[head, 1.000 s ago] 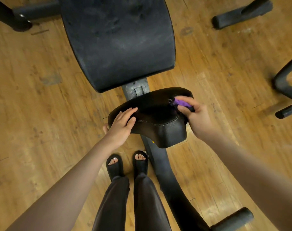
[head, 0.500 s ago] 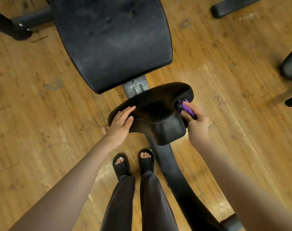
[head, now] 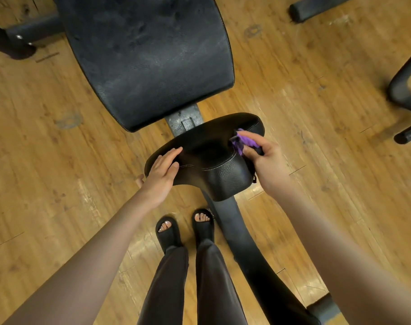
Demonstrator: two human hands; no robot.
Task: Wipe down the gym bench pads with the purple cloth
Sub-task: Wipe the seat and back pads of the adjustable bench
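The small black seat pad (head: 214, 156) of the gym bench sits just in front of me, with white stitching across its top. Behind it lies the large black back pad (head: 148, 57), dusty and scuffed. My right hand (head: 268, 163) grips the bunched purple cloth (head: 243, 140) and presses it against the seat pad's right side near the top edge. My left hand (head: 163, 168) rests flat on the seat pad's left end, fingers straight.
The bench's black frame beam (head: 246, 249) runs toward the lower right, ending at a foot bar (head: 324, 306). My feet in black sandals (head: 169, 233) stand left of it. Other black equipment legs (head: 404, 90) stand at the right and top corners on the wooden floor.
My right hand has slid the purple cloth back up from the seat pad's right edge onto its upper right surface. My left hand has stayed on the pad's left end.
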